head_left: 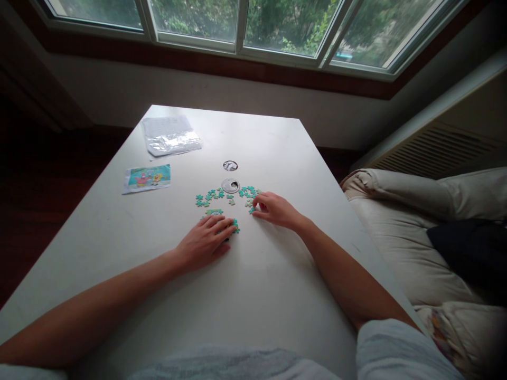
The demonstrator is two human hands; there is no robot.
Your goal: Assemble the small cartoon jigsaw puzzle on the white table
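My left hand (206, 237) lies palm down with its fingers stretched out over a joined patch of jigsaw puzzle (214, 211), covering most of it. Green puzzle edges (236, 226) show past its fingertips. To the right, my right hand (272, 209) has its thumb and forefinger bent in a pinch on a small teal puzzle piece (251, 210). Loose green and teal puzzle pieces lie in an arc beyond both hands, a left cluster (208, 196) and a right cluster (247, 192), with a few paler pieces (231, 201) between.
On the white table (253, 295), a cartoon picture sheet (147, 178) lies at the left, with a clear plastic packet of papers (171, 136) behind it. Two round discs, a near one (230, 185) and a far one (230, 165), sit mid-table. A beige sofa (380, 227) stands at the right.
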